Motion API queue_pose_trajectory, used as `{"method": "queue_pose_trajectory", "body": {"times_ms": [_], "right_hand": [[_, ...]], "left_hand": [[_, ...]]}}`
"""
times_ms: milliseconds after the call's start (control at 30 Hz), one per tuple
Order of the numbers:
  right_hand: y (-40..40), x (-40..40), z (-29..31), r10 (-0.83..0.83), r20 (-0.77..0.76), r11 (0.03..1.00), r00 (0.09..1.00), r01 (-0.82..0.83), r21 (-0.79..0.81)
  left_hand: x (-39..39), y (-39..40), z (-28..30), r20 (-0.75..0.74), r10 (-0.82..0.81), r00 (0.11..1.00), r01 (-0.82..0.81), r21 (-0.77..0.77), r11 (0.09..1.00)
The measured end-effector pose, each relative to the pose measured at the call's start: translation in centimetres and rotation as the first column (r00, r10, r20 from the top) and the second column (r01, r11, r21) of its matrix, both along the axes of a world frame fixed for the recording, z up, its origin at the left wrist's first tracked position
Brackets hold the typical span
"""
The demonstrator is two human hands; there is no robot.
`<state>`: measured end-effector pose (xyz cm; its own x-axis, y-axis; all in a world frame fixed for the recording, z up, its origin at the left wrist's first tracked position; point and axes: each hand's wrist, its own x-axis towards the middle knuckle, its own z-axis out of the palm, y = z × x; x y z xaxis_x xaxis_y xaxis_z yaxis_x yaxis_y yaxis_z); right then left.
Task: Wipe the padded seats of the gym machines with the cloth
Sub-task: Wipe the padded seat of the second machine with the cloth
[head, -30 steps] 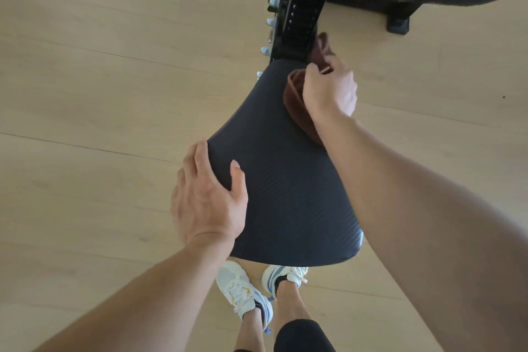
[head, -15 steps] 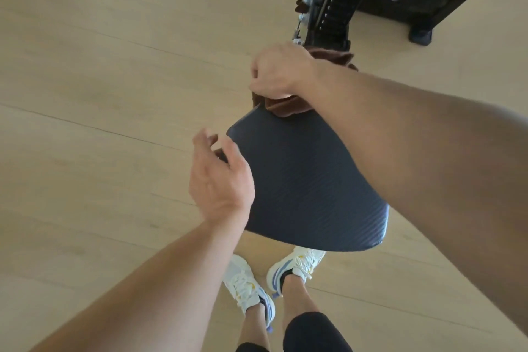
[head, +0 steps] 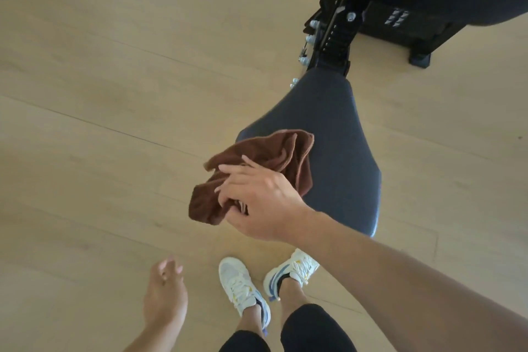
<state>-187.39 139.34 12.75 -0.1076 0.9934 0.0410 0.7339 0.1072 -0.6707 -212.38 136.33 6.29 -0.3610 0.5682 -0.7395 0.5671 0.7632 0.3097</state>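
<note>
Cloth point(head: 257, 163) in right hand point(head: 263, 203)

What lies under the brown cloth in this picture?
Under the brown cloth show the padded seat's left edge and wooden floor. The right hand holds it; whatever it covers stays hidden.

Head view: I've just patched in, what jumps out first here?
The brown cloth, bunched in the right hand, hangs at mid-frame over the near left edge of the dark padded seat. The left hand is low and empty, off the seat. The black machine frame sits at upper right on the pale wood floor.
</note>
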Motion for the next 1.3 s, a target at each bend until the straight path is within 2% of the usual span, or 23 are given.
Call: {"method": "queue_pose_trajectory", "body": {"times_ms": [67, 167, 267, 333, 433, 500, 567, 633, 733, 800, 867, 933, 1000, 1100, 1233, 1267, 1300], "right_hand": [[-1.9, 0.6, -0.3, 0.005, 0.020, 1.000, 1.000, -0.006, 0.016], [-5.5, 1.8, -0.4, -0.035, 0.118, 0.999, 0.992, 0.034, 0.017], [-9.5, 2.9, -0.4, -0.221, 0.244, 0.975, 0.944, 0.215, 0.050], [-11.7, 4.1, -0.3, -0.391, 0.307, 0.915, 0.868, 0.403, 0.027], [-13.8, 5.5, 0.2, -0.625, 0.341, 0.721, 0.702, 0.687, -0.094], [-13.8, 5.6, 0.4, -0.775, 0.254, 0.545, 0.579, 0.815, -0.195], [-12.5, 5.8, 0.5, -0.883, 0.147, 0.402, 0.446, 0.879, -0.256], [-10.6, 6.8, 0.7, -0.935, 0.106, 0.296, 0.340, 0.908, -0.297], [-7.5, 10.3, 1.3, -0.952, 0.159, 0.169, 0.261, 0.883, -0.438], [-5.1, 13.0, 1.7, -0.944, 0.176, 0.159, 0.281, 0.850, -0.503], [-2.5, 14.8, 1.9, -0.949, 0.135, 0.182, 0.284, 0.845, -0.503], [-0.2, 15.6, 1.5, -0.964, 0.085, 0.182, 0.251, 0.861, -0.475], [1.0, 15.7, 0.9, -0.973, 0.065, 0.172, 0.221, 0.885, -0.433], [0.2, 14.4, 0.6, -0.954, 0.122, 0.214, 0.274, 0.907, -0.363], [-3.1, 11.1, 0.7, -0.931, 0.179, 0.281, 0.317, 0.939, -0.200], [-3.8, 9.7, 0.8, -0.925, 0.138, 0.338, 0.353, 0.933, -0.120], [-4.4, 8.0, 1.0, -0.897, 0.074, 0.433, 0.435, 0.900, -0.044]], "left_hand": [[1.4, -0.1, 1.6, 0.033, -0.069, 0.997, 0.069, 0.018, 0.997], [4.8, -0.3, 3.8, 0.173, -0.160, 0.972, 0.151, 0.062, 0.987], [7.8, -0.6, 5.1, 0.263, -0.276, 0.924, 0.250, 0.130, 0.960], [9.3, -0.8, 5.6, 0.293, -0.311, 0.904, 0.276, 0.156, 0.948], [10.9, -1.5, 6.2, 0.330, -0.333, 0.883, 0.302, 0.142, 0.943], [11.4, -2.1, 6.2, 0.358, -0.325, 0.875, 0.295, 0.136, 0.946], [11.6, -2.6, 6.1, 0.360, -0.329, 0.873, 0.303, 0.128, 0.944], [11.7, -3.2, 5.5, 0.357, -0.300, 0.885, 0.285, 0.095, 0.954], [11.4, -4.1, 4.7, 0.345, -0.212, 0.914, 0.207, 0.053, 0.977], [11.7, -4.3, 4.3, 0.347, -0.156, 0.925, 0.163, 0.011, 0.987], [11.0, -4.2, 2.5, 0.350, -0.084, 0.933, 0.097, -0.020, 0.995], [7.9, -5.6, -3.3, 0.305, -0.038, 0.952, 0.063, -0.074, 0.995], [5.7, -5.2, -6.5, 0.254, 0.015, 0.967, 0.012, -0.105, 0.994], [8.4, -1.7, 0.9, 0.343, 0.002, 0.939, 0.056, -0.158, 0.986], [10.2, 0.8, 2.8, 0.365, 0.082, 0.927, -0.042, -0.117, 0.992], [10.8, 1.8, 2.6, 0.379, 0.099, 0.920, -0.079, -0.068, 0.995], [11.6, 2.7, 2.9, 0.394, 0.113, 0.912, -0.109, -0.033, 0.993]]}}
